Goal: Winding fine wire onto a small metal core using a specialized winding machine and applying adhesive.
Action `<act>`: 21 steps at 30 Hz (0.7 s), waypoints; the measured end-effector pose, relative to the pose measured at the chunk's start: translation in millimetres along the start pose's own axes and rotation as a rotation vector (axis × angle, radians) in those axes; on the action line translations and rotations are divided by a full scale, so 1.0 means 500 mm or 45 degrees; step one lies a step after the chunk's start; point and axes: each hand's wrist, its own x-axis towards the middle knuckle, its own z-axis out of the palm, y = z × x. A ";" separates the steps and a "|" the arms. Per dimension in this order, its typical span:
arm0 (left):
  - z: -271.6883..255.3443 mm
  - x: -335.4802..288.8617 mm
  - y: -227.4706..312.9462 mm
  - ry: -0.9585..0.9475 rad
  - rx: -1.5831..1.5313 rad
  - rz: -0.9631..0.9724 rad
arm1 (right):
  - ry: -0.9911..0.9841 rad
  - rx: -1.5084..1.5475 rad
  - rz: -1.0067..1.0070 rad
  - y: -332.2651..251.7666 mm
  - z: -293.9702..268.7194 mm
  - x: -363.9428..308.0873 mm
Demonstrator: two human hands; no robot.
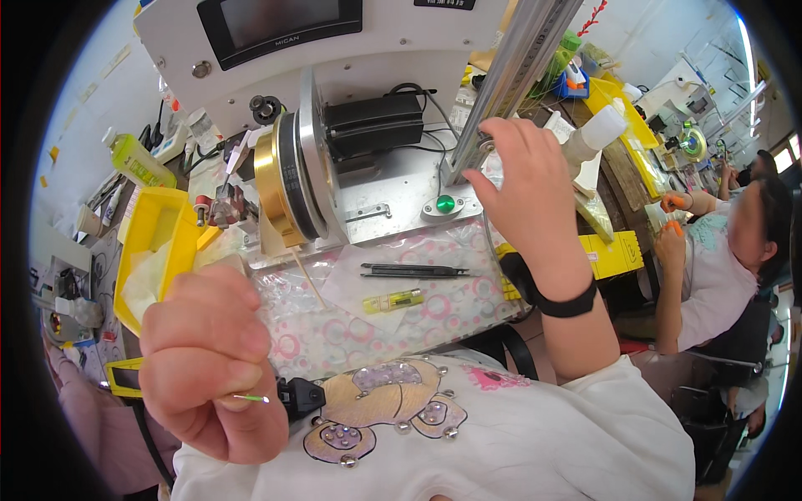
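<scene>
In the lower left, close in front of me, my left hand (213, 359) is closed in a pinch. A thin, short piece with a bright green section and a pale tip (251, 398) sticks out between its thumb and finger. My right hand (526, 175) is raised at the upright slotted metal post (518, 75), thumb and fingers apart. A small round metallic part (486, 145) shows between them; whether the fingers touch it I cannot tell. Left of that hand is a machine with a gold-rimmed wheel (276, 188), a black motor (373, 123) and a green button (445, 204).
Black tweezers (413, 270) and a yellow-labelled tube (393, 301) lie on the patterned cover. A thin wooden stick (307, 277) points out below the wheel. Yellow bins (154, 242) stand at left, a green bottle (136, 159) behind them. Another person (718, 267) works at right.
</scene>
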 end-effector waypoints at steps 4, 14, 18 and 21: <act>-0.015 0.005 0.015 -0.097 0.048 -0.024 | 0.051 -0.055 0.029 0.020 0.034 0.022; -0.011 0.002 0.041 -0.336 0.233 -0.137 | 0.504 0.295 0.269 0.090 -0.022 -0.042; 0.005 0.007 0.056 -0.383 0.269 -0.090 | 1.017 1.713 0.498 0.061 -0.101 -0.077; 0.024 0.009 0.069 -0.486 0.329 -0.066 | 0.661 1.980 0.177 -0.001 -0.158 -0.101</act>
